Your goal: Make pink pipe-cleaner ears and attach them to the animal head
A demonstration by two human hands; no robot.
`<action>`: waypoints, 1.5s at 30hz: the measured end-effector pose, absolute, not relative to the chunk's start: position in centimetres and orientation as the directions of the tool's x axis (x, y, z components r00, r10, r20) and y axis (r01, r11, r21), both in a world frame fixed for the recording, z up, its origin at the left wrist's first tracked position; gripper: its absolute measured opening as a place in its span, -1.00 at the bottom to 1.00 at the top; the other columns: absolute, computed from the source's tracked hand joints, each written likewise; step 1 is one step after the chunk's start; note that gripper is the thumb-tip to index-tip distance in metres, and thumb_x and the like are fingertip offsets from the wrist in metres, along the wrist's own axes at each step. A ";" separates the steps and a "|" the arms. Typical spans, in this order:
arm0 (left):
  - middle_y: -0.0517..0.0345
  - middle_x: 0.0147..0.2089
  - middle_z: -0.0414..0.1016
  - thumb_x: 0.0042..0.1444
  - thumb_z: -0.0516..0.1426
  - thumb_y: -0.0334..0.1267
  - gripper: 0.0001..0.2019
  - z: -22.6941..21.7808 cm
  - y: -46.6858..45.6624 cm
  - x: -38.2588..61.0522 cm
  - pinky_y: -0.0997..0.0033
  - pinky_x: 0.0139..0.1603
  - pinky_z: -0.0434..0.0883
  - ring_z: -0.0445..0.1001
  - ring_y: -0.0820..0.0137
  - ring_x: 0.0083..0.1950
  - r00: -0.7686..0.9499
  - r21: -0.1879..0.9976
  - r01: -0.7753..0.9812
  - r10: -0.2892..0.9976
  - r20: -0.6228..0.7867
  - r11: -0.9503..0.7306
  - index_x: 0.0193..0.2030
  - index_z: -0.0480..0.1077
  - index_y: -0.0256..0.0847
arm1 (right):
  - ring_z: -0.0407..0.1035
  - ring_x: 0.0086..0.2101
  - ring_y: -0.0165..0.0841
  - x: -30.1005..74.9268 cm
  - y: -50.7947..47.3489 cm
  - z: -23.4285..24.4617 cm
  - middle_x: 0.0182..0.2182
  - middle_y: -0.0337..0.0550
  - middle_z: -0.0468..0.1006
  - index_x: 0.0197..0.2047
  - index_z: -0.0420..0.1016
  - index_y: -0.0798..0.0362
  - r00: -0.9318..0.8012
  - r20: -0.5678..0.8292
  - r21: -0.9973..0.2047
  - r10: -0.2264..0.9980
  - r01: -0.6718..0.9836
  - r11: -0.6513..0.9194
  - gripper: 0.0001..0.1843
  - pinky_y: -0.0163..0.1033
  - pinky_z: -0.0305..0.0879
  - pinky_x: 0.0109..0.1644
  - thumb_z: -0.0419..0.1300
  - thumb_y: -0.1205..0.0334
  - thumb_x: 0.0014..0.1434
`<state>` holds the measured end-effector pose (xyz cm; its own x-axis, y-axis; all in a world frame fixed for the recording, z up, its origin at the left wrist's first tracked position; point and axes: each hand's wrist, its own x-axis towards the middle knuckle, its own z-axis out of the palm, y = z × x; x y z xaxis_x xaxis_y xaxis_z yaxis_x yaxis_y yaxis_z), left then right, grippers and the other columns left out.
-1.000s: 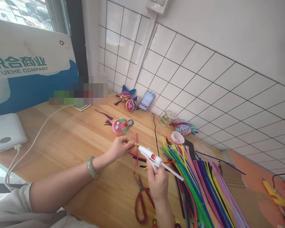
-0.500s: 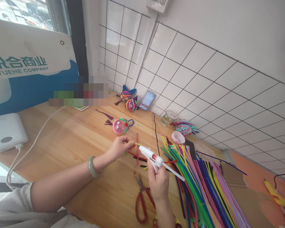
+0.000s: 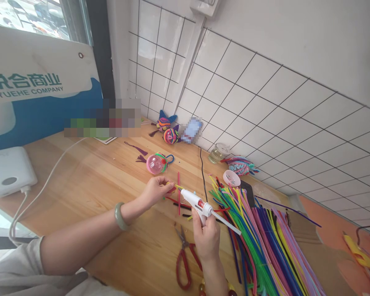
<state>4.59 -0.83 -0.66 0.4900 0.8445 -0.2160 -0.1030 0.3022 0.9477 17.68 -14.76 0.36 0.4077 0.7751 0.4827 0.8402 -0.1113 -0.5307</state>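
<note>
My right hand (image 3: 205,236) is wrapped round the grip of a white hot glue gun (image 3: 197,202), its glue stick poking out behind to the right. The nozzle points left at a small yellow pipe-cleaner piece (image 3: 172,187) that my left hand (image 3: 156,191) pinches just above the wooden table (image 3: 89,185). A pale green bangle (image 3: 120,216) sits on my left wrist. A few short red and black pipe-cleaner offcuts (image 3: 179,197) lie under the gun.
A large heap of coloured pipe cleaners (image 3: 259,234) lies to the right. Red-handled scissors (image 3: 185,259) lie in front. Behind are a pink plastic ball (image 3: 155,163), colourful woven figures (image 3: 168,129), a small glass jar (image 3: 217,153), a pink tape roll (image 3: 231,178) and a white box with cable (image 3: 8,172).
</note>
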 end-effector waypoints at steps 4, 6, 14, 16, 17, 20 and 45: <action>0.04 -0.43 0.51 -0.17 0.20 -0.08 -0.70 -0.7 -0.8 4.6 0.37 -0.33 0.44 0.50 0.33 -0.35 0.490 0.949 -0.099 0.845 -0.216 0.300 -0.45 0.32 -0.30 | 0.45 -0.40 -0.20 17.7 -14.7 0.5 -0.41 0.06 0.54 -0.26 0.38 0.16 0.400 0.498 -0.512 0.770 0.852 -0.111 -0.70 -0.23 0.32 -0.43 0.04 0.08 0.11; 0.05 -0.43 0.51 -0.17 0.20 -0.08 -0.70 -0.8 -0.9 4.6 0.37 -0.32 0.44 0.50 0.33 -0.35 0.492 0.947 -0.102 0.843 -0.218 0.305 -0.45 0.31 -0.30 | 0.45 -0.41 -0.20 17.7 -14.7 0.5 -0.42 0.06 0.54 -0.26 0.38 0.17 0.397 0.494 -0.510 0.774 0.853 -0.112 -0.70 -0.24 0.32 -0.44 0.04 0.08 0.12; 0.05 -0.44 0.52 -0.19 0.21 -0.09 -0.70 -0.5 -0.9 4.6 0.36 -0.30 0.44 0.50 0.31 -0.33 0.492 0.942 -0.114 0.842 -0.222 0.316 -0.46 0.31 -0.30 | 0.45 -0.43 -0.20 17.7 -14.8 0.4 -0.45 0.07 0.54 -0.31 0.38 0.17 0.410 0.488 -0.521 0.770 0.845 -0.120 -0.70 -0.26 0.30 -0.47 0.05 0.08 0.11; 0.05 -0.44 0.52 -0.20 0.21 -0.09 -0.70 -0.5 -0.8 4.7 0.36 -0.30 0.44 0.50 0.31 -0.33 0.492 0.941 -0.112 0.841 -0.226 0.318 -0.46 0.31 -0.30 | 0.45 -0.42 -0.21 17.6 -14.8 0.4 -0.44 0.06 0.54 -0.30 0.38 0.16 0.408 0.486 -0.521 0.773 0.845 -0.118 -0.71 -0.26 0.30 -0.47 0.04 0.08 0.11; 0.05 -0.43 0.52 -0.20 0.21 -0.09 -0.70 -0.5 -0.8 4.7 0.36 -0.30 0.44 0.50 0.31 -0.33 0.493 0.942 -0.109 0.840 -0.227 0.318 -0.46 0.31 -0.30 | 0.45 -0.42 -0.21 17.6 -14.8 0.4 -0.44 0.06 0.54 -0.29 0.38 0.16 0.406 0.484 -0.521 0.775 0.845 -0.118 -0.71 -0.26 0.30 -0.47 0.04 0.08 0.11; 0.05 -0.43 0.52 -0.19 0.21 -0.08 -0.70 -0.4 -0.9 4.6 0.35 -0.30 0.43 0.50 0.30 -0.33 0.492 0.944 -0.099 0.840 -0.229 0.315 -0.46 0.31 -0.30 | 0.45 -0.43 -0.21 17.6 -14.8 0.6 -0.44 0.06 0.54 -0.28 0.38 0.17 0.405 0.480 -0.522 0.778 0.845 -0.118 -0.70 -0.26 0.31 -0.47 0.04 0.08 0.11; 0.05 -0.45 0.52 -0.21 0.22 -0.07 -0.69 -0.7 -1.0 4.6 0.35 -0.30 0.43 0.50 0.31 -0.35 0.497 0.942 -0.103 0.837 -0.229 0.319 -0.50 0.30 -0.30 | 0.46 -0.36 -0.24 17.2 -14.7 0.5 -0.36 0.05 0.55 -0.21 0.40 0.18 0.320 0.541 -0.471 0.778 0.881 -0.035 -0.72 -0.25 0.36 -0.36 0.03 0.15 0.13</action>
